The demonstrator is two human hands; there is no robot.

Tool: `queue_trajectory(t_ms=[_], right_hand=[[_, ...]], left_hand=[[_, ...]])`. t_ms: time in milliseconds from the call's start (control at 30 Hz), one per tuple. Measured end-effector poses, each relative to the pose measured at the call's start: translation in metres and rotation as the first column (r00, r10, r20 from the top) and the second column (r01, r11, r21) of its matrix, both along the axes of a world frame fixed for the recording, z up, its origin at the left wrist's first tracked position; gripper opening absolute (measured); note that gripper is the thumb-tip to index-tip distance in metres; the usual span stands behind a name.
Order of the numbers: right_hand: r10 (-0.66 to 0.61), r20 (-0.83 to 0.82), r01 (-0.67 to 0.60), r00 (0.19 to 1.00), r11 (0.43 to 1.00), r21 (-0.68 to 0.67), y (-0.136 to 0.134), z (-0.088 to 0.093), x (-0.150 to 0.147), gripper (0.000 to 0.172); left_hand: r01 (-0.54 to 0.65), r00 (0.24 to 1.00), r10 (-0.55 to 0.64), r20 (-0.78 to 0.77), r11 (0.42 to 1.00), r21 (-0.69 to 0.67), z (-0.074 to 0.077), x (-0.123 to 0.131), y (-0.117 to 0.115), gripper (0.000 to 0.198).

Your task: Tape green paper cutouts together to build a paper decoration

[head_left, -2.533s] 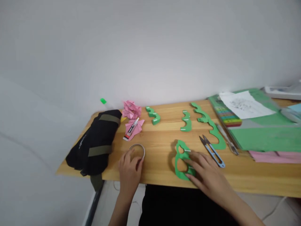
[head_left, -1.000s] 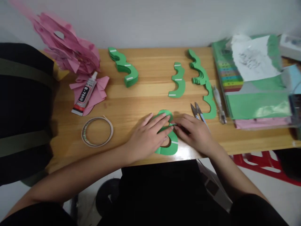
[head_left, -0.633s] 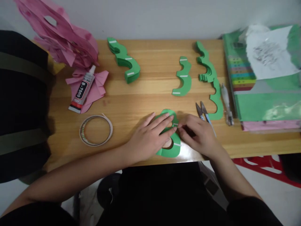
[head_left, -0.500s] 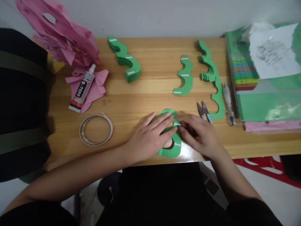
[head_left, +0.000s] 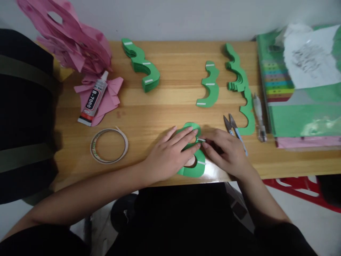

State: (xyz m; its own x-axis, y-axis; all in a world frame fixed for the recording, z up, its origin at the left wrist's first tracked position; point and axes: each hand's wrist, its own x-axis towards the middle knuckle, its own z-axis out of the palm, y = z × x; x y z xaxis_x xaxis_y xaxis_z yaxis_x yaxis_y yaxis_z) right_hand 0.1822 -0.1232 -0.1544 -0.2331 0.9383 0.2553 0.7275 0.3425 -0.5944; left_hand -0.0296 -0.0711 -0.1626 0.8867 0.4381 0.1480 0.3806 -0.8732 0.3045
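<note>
Near the table's front edge lies a green scalloped paper cutout point(head_left: 197, 171) with white strips across it. My left hand point(head_left: 169, 156) rests flat on the cutout, fingers spread, covering its left side. From the right, my right hand point(head_left: 227, 151) pinches the outer end of a small white tape strip point(head_left: 201, 140) between thumb and forefinger, at the cutout's right edge. Thread snips point(head_left: 234, 129), points up, lie just beyond the right hand. Farther back is another green cutout point(head_left: 213, 87) bearing white strips.
A roll of tape point(head_left: 125, 151) and a B-7000 glue tube point(head_left: 93, 101) on folded pink paper point(head_left: 114, 94) are at left. Stacked green cutouts point(head_left: 153, 78) stand behind, with more cutouts point(head_left: 249, 110) at right. A pen point(head_left: 258, 113) lies beside a green paper pack point(head_left: 306, 121).
My right fingers have shifted very slightly, and the pinched strip's end now sticks out from the cutout's edge. My left hand stays in place.
</note>
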Motion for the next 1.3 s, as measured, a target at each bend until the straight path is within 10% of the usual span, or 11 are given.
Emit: queue_trajectory(t_ms=[1067, 1300], right_hand=[[0.063, 0.218, -0.037, 0.974, 0.992, -0.122, 0.019, 0.000, 0.001, 0.016], [-0.147, -0.200, 0.103, 0.969, 0.970, -0.219, 0.004, 0.034, 0.021, 0.021]], left_hand=[[0.026, 0.999, -0.027, -0.044, 0.999, -0.030, -0.001, -0.001, 0.001, 0.036], [0.020, 0.995, -0.029, -0.092, 0.996, -0.092, 0.002, -0.002, 0.002, 0.038]])
